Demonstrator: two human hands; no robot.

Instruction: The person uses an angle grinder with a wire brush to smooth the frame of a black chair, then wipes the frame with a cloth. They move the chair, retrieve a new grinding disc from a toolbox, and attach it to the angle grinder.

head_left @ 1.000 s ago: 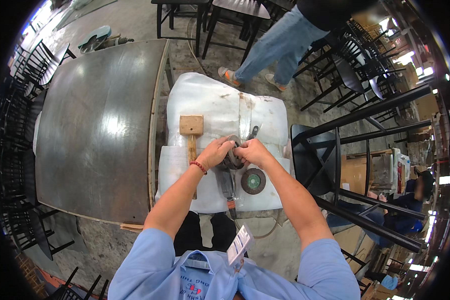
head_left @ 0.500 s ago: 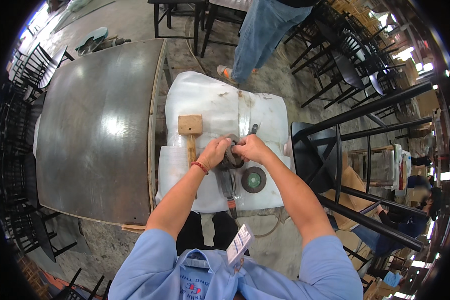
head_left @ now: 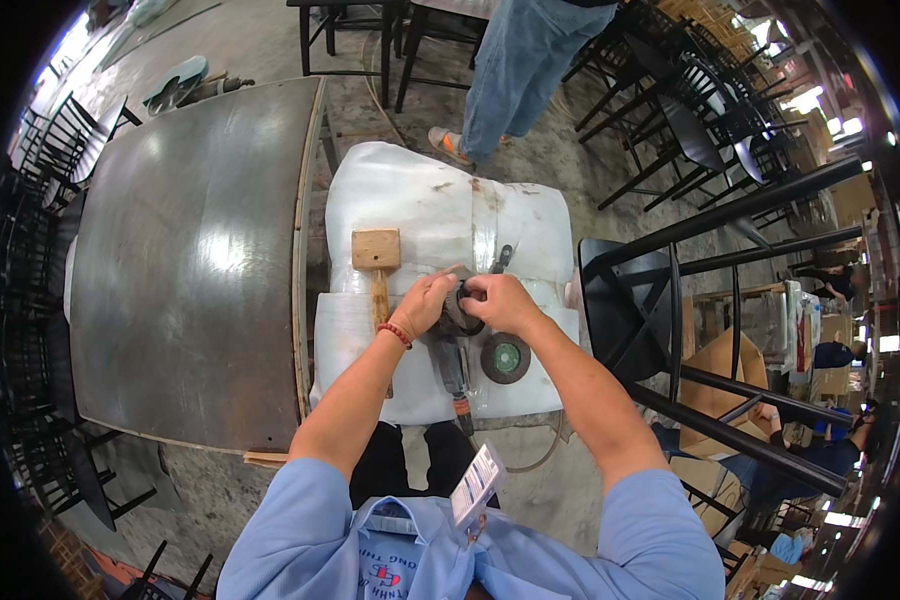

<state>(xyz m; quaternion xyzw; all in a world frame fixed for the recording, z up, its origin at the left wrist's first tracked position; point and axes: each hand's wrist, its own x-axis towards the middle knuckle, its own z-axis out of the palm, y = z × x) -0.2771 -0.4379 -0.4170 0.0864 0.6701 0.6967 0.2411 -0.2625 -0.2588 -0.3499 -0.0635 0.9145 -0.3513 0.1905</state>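
Observation:
An angle grinder [head_left: 454,367] lies on a white foam-wrapped pad [head_left: 410,195], its head between my hands and its cord end toward me. My left hand [head_left: 425,305] is closed on the left side of the head, by the guard. From the right, my right hand [head_left: 502,301] reaches over the head with its fingers pinched near the spindle; what they hold is hidden. Beside the right wrist rests a round abrasive disc [head_left: 506,357] with a green centre. A small dark tool [head_left: 504,258] lies just beyond the right hand. Left of my left hand is a wooden mallet [head_left: 375,250].
A metal-topped table [head_left: 190,260] stands close on the left. On the right, a black chair [head_left: 620,310] lies tipped with its legs toward me. A person in jeans [head_left: 530,80] stands beyond the pad. Black chairs [head_left: 685,130] crowd the far right. A cord [head_left: 535,466] curves below the pad.
My hands stay at the grinder head, with the right fingers slightly shifted. The whole view has moved a little. At far right, people have changed position.

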